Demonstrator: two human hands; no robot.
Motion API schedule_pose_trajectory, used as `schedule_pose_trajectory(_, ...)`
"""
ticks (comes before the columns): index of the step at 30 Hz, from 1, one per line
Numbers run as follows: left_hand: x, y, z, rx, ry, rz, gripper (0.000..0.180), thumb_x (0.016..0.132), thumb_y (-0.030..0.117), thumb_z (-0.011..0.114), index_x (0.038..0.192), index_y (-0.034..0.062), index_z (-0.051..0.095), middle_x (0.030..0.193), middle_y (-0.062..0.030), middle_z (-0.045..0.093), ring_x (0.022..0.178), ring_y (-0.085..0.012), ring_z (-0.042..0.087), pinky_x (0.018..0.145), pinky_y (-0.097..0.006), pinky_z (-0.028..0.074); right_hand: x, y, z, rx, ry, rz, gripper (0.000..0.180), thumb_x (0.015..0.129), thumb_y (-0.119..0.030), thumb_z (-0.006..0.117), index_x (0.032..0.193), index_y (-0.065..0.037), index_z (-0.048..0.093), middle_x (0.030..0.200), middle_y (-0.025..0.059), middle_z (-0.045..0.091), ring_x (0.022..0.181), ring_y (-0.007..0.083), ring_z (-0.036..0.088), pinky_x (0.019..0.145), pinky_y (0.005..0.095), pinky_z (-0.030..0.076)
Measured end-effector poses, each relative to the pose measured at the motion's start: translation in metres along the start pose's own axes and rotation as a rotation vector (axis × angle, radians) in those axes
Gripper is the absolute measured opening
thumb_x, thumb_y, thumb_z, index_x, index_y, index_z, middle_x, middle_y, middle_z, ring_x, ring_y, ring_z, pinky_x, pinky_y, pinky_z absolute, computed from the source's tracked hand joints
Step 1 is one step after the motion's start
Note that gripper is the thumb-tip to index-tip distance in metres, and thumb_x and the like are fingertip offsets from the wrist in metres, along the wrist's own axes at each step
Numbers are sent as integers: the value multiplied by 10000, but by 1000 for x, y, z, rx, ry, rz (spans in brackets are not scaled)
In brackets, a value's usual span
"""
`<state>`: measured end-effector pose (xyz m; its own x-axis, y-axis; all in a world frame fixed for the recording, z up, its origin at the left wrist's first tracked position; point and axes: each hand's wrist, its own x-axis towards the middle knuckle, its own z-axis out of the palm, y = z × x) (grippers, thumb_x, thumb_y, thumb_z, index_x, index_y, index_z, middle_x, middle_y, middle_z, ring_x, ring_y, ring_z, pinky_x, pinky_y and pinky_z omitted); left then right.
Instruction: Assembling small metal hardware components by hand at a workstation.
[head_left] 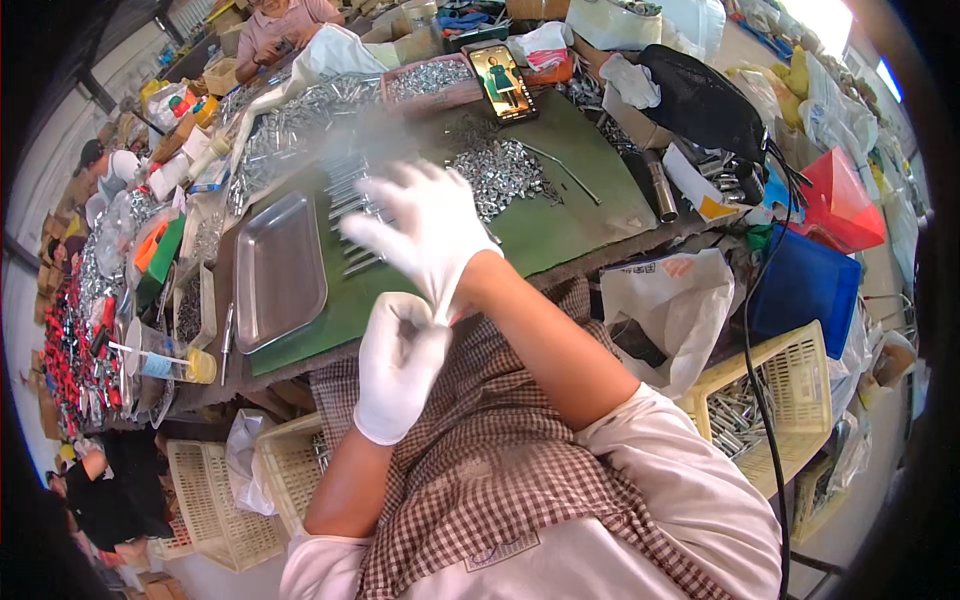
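White knit gloves cover both my hands. My left hand [398, 365] is closed, its fingers pinching the cuff of the right-hand glove [436, 282] at the wrist. Fingers spread and holding nothing, my right hand [430, 220] hovers over the green work mat [570, 150]. Beneath it lies a row of thin metal rods [350, 200], partly hidden by the glove. To the right of that hand is a heap of small silvery metal pieces [500, 180]. A bare metal tray [282, 270] rests on the mat at the left.
A phone [503, 84] with a lit screen stands at the back beside a pink bin of metal parts [430, 82]. More metal parts are piled at the far left [290, 130]. Yellow baskets [790, 390] flank me. A black cable [762, 370] hangs at the right. A person [285, 30] sits across.
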<state>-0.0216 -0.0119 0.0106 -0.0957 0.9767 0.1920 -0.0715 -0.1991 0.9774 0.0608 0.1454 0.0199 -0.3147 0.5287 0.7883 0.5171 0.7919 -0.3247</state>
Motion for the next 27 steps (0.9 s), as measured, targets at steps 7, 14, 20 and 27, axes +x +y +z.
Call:
schedule_pose_trajectory(7, 32, 22, -22, 1420, 113, 750, 374, 745, 63, 779, 1115, 85, 727, 794, -59, 653, 698, -278, 617, 657, -414, 493, -23, -31, 13, -84, -350, -77, 315, 836, -350, 648, 969, -77, 731, 1143, 135, 674, 1277, 349, 554, 1151, 504, 351)
schedule_pose_trajectory(14, -4, 4, 14, 1179, -165, 940, 241, 807, 158, 751, 1040, 96, 747, 719, 34, 491, 630, -149, 539, 544, -355, 414, -14, -49, -7, 306, -305, -32, 570, 774, -238, 806, 1319, -199, 645, 1420, 164, 538, 1296, 414, 520, 1075, 567, 424)
schedule_pose_trajectory(20, 15, -7, 6, 1072, -34, 948, 282, 776, 144, 781, 1042, 74, 718, 761, 7, 542, 647, -223, 558, 576, -389, 446, -22, -40, -1, 1348, -129, 913, 163, 954, -181, 719, 1007, -27, 703, 787, -31, 596, 742, 92, 580, 701, 255, 483)
schedule_pose_trajectory(27, 7, -40, 28, 978, -347, 693, 256, 782, 179, 808, 973, 109, 652, 876, -68, 641, 752, -301, 642, 665, -424, 510, -27, 7, 6, 1974, 147, 997, 626, 1079, -496, 372, 1079, 52, 676, 871, 92, 639, 853, 229, 594, 923, 390, 459)
